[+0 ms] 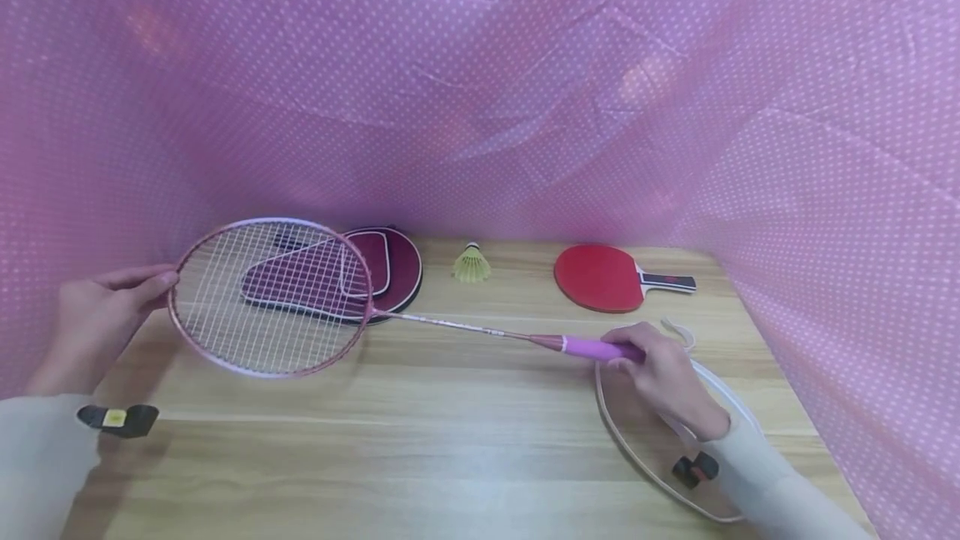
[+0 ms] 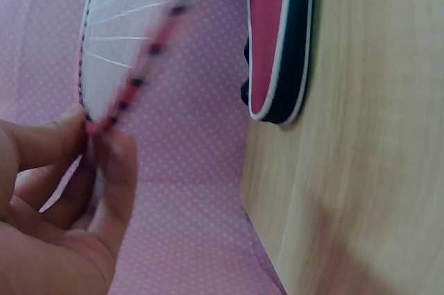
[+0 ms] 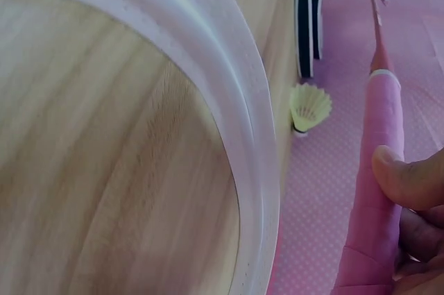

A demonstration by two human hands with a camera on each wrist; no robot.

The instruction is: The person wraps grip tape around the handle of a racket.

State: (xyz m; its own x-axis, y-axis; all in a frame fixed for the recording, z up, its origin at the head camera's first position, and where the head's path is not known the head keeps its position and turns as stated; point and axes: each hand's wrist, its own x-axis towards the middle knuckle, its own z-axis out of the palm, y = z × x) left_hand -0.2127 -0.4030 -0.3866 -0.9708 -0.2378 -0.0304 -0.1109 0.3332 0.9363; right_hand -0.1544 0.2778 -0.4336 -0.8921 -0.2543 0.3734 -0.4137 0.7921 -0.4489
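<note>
Writing: small markings run along the shaft [image 1: 487, 330] of the badminton racket [image 1: 450, 324], too small to read. Red mark on the dark handle [image 1: 670, 282] of the table tennis paddle [image 1: 600, 277], likewise not legible.

Left hand [image 1: 101, 315]: thumb and fingers pinch the tip of the racket frame [image 2: 132, 90], narrow hold. Right hand [image 1: 667, 373]: fingers curl round the purple grip [image 1: 592, 348], thumb laid against it.

Racket is held raised above the wooden table [image 1: 375, 457], its head in front of the maroon case [image 1: 406, 269] in the head view. Yellow shuttlecock [image 1: 472, 265] stands between case and paddle.
</note>
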